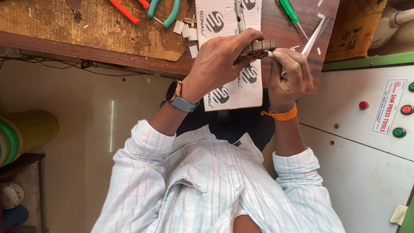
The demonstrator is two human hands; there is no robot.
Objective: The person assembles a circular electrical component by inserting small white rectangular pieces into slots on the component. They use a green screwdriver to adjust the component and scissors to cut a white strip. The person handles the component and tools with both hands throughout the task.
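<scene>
We are gripping a dark ridged strip (258,46) at twelve o'clock in our left hand (217,64), our right hand (289,75) closing on scissors (314,36) — blades beside fingertips, so any slip risks cutting us.

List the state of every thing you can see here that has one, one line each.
left hand: closed around a dark ribbed part
right hand: closed on scissors
scissors: blades shut, pointing up
green-handled pliers: lying on the bench, handles spread
green screwdriver: lying flat
wristwatch: worn on the left wrist
</scene>
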